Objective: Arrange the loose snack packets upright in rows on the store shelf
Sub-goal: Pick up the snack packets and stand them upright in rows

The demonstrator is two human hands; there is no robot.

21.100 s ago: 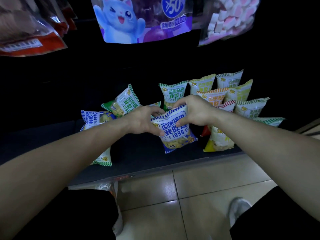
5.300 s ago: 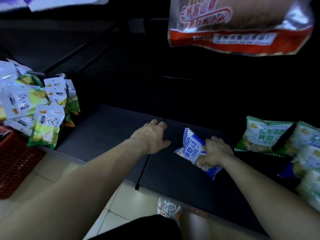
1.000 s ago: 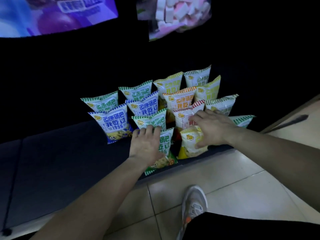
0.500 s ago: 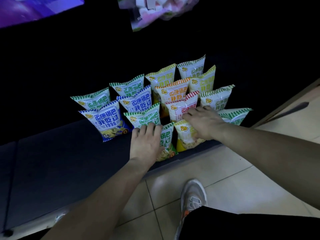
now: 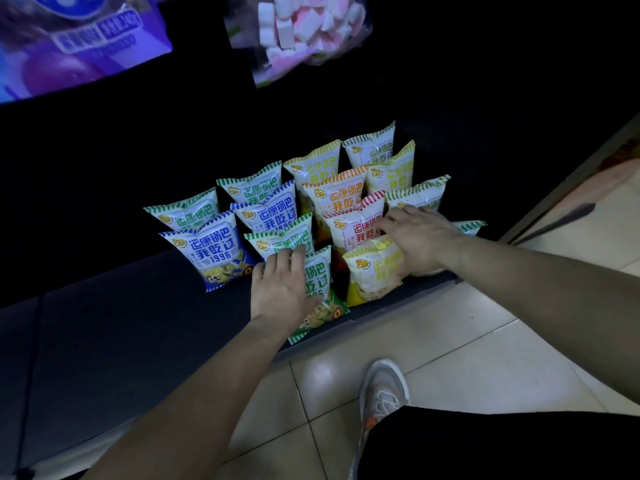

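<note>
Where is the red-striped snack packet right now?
The red-striped packet stands right of centre, behind the yellow packet and in front of the orange-striped one, under the right hand's fingertips.

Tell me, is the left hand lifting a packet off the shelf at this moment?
No, the left hand lies flat against the front green packet, which stands on the shelf.

1. Both arms are bare to the frame's edge; no sleeve shows on either.
2. The left hand (image 5: pixel 282 289) and right hand (image 5: pixel 417 237) carry no glove, ring or watch that can be seen.
3. Black shorts (image 5: pixel 502 445) cover the leg at the lower right.
4. A grey lace-up sneaker (image 5: pixel 382 389) with a small orange accent near its heel is on one foot.
</note>
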